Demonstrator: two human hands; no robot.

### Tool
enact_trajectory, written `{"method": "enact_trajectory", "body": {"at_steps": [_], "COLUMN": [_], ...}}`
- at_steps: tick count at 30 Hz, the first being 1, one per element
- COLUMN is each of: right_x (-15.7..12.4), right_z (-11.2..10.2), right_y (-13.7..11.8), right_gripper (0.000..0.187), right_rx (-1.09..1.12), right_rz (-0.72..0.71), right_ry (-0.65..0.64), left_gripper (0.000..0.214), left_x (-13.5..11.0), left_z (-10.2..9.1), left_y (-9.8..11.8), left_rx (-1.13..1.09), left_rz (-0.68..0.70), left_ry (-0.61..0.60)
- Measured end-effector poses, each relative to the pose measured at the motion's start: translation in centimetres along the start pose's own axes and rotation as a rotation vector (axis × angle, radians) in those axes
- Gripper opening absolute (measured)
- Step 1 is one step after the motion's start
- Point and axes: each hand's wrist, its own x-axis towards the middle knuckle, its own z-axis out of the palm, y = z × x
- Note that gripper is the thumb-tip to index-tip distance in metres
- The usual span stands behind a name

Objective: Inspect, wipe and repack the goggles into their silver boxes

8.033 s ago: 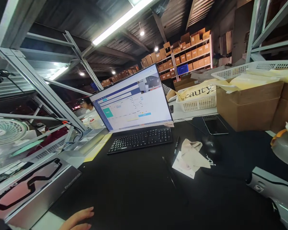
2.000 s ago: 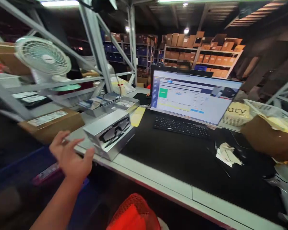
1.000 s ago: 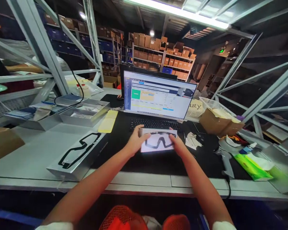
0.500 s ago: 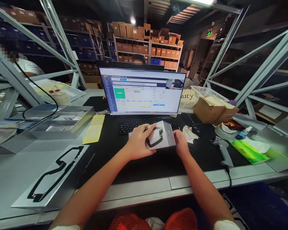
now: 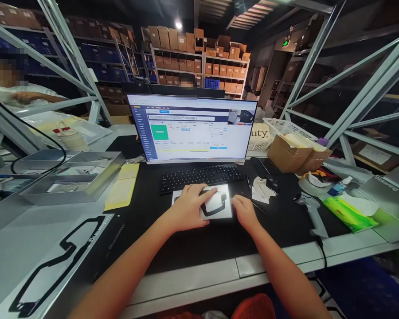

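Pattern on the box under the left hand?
The box has a black outline on white, head view.

A lit computer screen (image 5: 189, 128) stands at the back of the desk (image 5: 199, 281), with a black keyboard (image 5: 201, 175) before it and a yellow pad of paper (image 5: 122, 186) near a silver tray (image 5: 63, 198) on the left. Over to the right lie a crumpled cloth (image 5: 262, 189), a barcode scanner (image 5: 314, 215) and a green packet (image 5: 349, 212). Farther back, shelves (image 5: 203, 71) hold cardboard boxes (image 5: 181, 43).
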Motion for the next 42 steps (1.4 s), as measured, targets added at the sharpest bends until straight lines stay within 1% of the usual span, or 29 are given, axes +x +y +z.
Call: {"method": "enact_trajectory", "body": {"at_steps": [3, 5, 8, 11, 12, 14, 15, 16, 17, 18, 20, 21, 22, 23, 24, 25, 26, 27, 28, 29, 31, 34, 35, 36, 38, 39, 40, 41, 42], "right_x": [0.5, 1.1, 1.8, 1.8, 1.6, 1.0, 0.7, 0.5, 0.4, 0.4, 0.6, 0.8, 1.1, 1.3, 1.5, 1.7, 1.8, 1.9, 1.9, 1.8, 1.5, 1.0, 0.8, 0.7, 0.5, 0.4, 0.3, 0.1, -0.1], "right_z": [-1.2, -2.2, -3.5, -4.1, -4.1, -3.8, -3.6, -3.4, -3.2, -3.0, -2.8, -2.7, -2.8, -2.9, -3.0, -3.0, -3.0, -2.9, -2.7, -2.4, -1.6, -0.1, 0.3, 0.5, 0.7, 0.5, 0.3, 0.0, -0.2], "right_y": [0.2, 0.5, 0.8, 0.7, 0.6, 0.2, 0.0, -0.2, -0.3, -0.3, 0.0, 0.2, 0.4, 0.7, 0.9, 1.0, 1.0, 1.0, 1.0, 0.8, 0.6, 0.4, 0.4, 0.4, 0.2, 0.0, -0.4, -0.9, -1.4], "right_gripper": [0.038, 0.039, 0.039, 0.031, 0.037, 0.066, 0.077, 0.082, 0.081, 0.077, 0.066, 0.062, 0.058, 0.053, 0.048, 0.044, 0.040, 0.039, 0.039, 0.040, 0.043, 0.049, 0.051, 0.053, 0.060, 0.066, 0.072, 0.075, 0.077], "right_rx": [0.017, 0.022, 0.013, 0.014, 0.033, 0.077, 0.098, 0.122, 0.153, 0.197, 0.343, 0.433, 0.516, 0.583, 0.629, 0.658, 0.678, 0.691, 0.706, 0.726, 0.744, 0.711, 0.690, 0.668, 0.611, 0.569, 0.504, 0.396, 0.240], "right_rz": [0.022, 0.039, 0.047, -0.001, -0.040, -0.118, -0.138, -0.135, -0.104, -0.046, 0.110, 0.207, 0.313, 0.414, 0.502, 0.582, 0.652, 0.711, 0.757, 0.799, 0.855, 0.875, 0.885, 0.890, 0.871, 0.827, 0.748, 0.631, 0.475], "right_ry": [0.101, 0.148, 0.133, 0.106, 0.076, -0.051, -0.126, -0.192, -0.233, -0.244, -0.230, -0.216, -0.202, -0.189, -0.184, -0.192, -0.210, -0.235, -0.267, -0.296, -0.345, -0.407, -0.436, -0.468, -0.534, -0.565, -0.563, -0.523, -0.453], "left_gripper": [0.103, 0.102, 0.098, 0.095, 0.095, 0.095, 0.096, 0.096, 0.095, 0.093, 0.084, 0.079, 0.076, 0.078, 0.083, 0.091, 0.098, 0.103, 0.108, 0.113, 0.118, 0.096, 0.090, 0.088, 0.090, 0.090, 0.087, 0.083, 0.078], "left_x": [0.3, 0.3, 0.1, -0.4, -0.6, -0.8, -0.8, -0.7, -0.7, -0.6, -0.8, -1.1, -1.6, -2.3, -3.1, -3.9, -4.8, -5.7, -6.5, -7.1, -8.2, -9.5, -9.9, -10.2, -10.7, -10.9, -11.0, -11.1, -11.0], "left_z": [0.0, -0.3, -1.3, -2.3, -2.5, -2.8, -2.9, -3.0, -3.1, -3.1, -3.3, -3.4, -3.4, -3.3, -3.2, -3.0, -2.7, -2.4, -2.1, -2.0, -1.9, -2.5, -2.8, -3.1, -3.4, -3.5, -3.5, -3.5, -3.5], "left_y": [-0.6, -1.2, -1.9, -2.1, -2.1, -2.2, -2.4, -2.6, -2.9, -3.3, -4.1, -4.5, -4.9, -5.1, -5.3, -5.4, -5.4, -5.3, -5.1, -4.8, -4.2, -3.4, -3.2, -3.2, -3.4, -3.6, -3.9, -4.2, -4.5], "left_rx": [-0.020, -0.014, -0.002, -0.010, -0.035, -0.141, -0.219, -0.305, -0.393, -0.483, -0.663, -0.766, -0.887, -1.023, -1.158, -1.274, -1.339, -1.344, -1.309, -1.251, -1.115, -0.865, -0.774, -0.699, -0.636, -0.649, -0.683, -0.736, -0.800], "left_rz": [-0.041, -0.066, -0.096, -0.144, -0.169, -0.216, -0.233, -0.246, -0.256, -0.268, -0.308, -0.325, -0.333, -0.329, -0.310, -0.281, -0.249, -0.230, -0.225, -0.229, -0.258, -0.333, -0.366, -0.405, -0.494, -0.547, -0.609, -0.673, -0.733], "left_ry": [-0.040, -0.046, -0.057, -0.109, -0.135, -0.194, -0.233, -0.277, -0.326, -0.376, -0.449, -0.460, -0.438, -0.380, -0.275, -0.125, 0.042, 0.198, 0.315, 0.388, 0.463, 0.575, 0.585, 0.568, 0.496, 0.484, 0.497, 0.527, 0.559]}}
